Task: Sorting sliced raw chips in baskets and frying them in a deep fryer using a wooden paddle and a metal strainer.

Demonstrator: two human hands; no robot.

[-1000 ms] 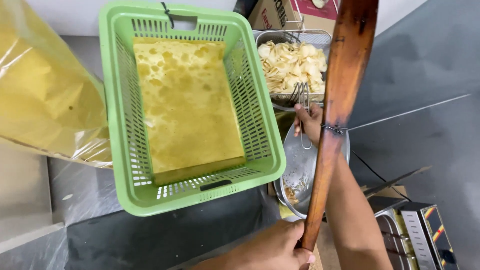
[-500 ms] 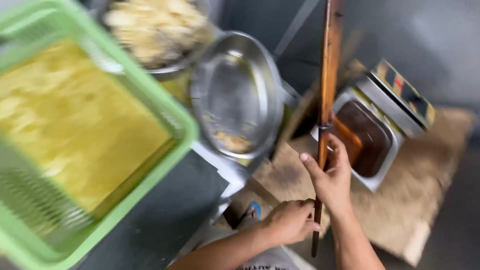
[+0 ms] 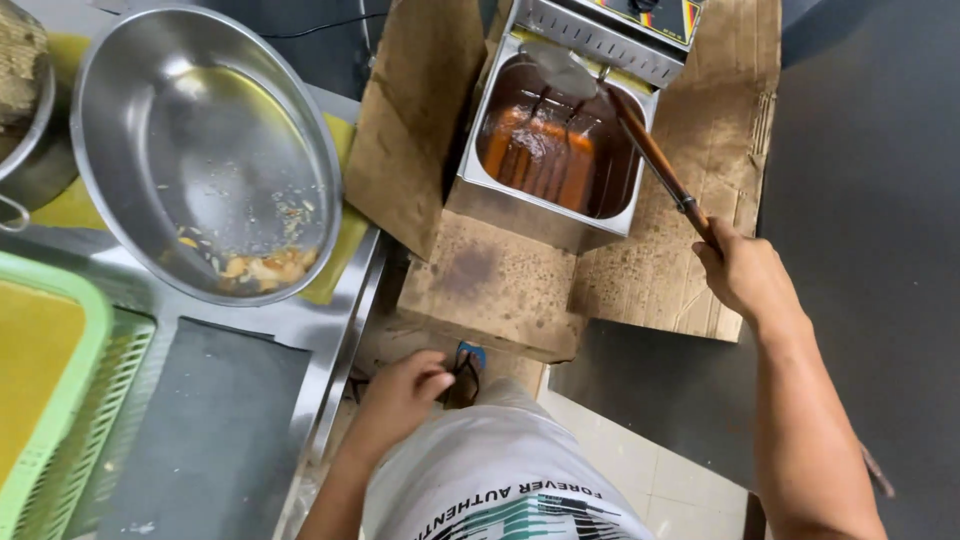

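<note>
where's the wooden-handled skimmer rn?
Head view, upper right: the right hand grips the wooden-handled skimmer by its handle end, its metal head reaching over the deep fryer that sits on the oil-stained cardboard.

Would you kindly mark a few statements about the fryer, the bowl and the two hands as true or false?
1. The right hand grips a wooden-handled skimmer that reaches into the fryer. True.
2. The left hand holds the steel bowl. False: it hangs empty by the counter edge.
3. The bowl is full of chips. False: only a few crumbs lie in it.
4. Cardboard lies under the fryer. True.
5. A green basket sits at the lower left. True.
</note>
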